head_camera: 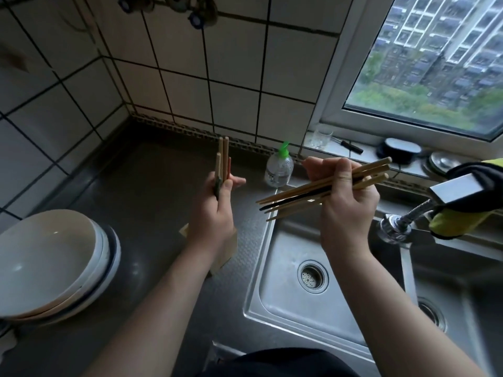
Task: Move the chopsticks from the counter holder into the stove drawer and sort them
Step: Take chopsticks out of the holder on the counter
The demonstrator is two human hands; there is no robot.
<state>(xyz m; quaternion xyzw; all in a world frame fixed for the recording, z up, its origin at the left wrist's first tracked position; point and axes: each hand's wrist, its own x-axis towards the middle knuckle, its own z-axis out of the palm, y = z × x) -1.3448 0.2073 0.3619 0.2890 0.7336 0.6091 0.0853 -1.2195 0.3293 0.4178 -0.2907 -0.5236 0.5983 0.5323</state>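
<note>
Head view: my left hand [215, 213] grips a few upright chopsticks [223, 156], my right hand [348, 202] a bundle [299, 195]; next, I judge, I carry them to the drawer.

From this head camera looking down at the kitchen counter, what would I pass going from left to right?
From the left: stacked bowls → left hand holding a few chopsticks upright → green-capped bottle → right hand gripping a bundle of chopsticks → faucet head.
</note>
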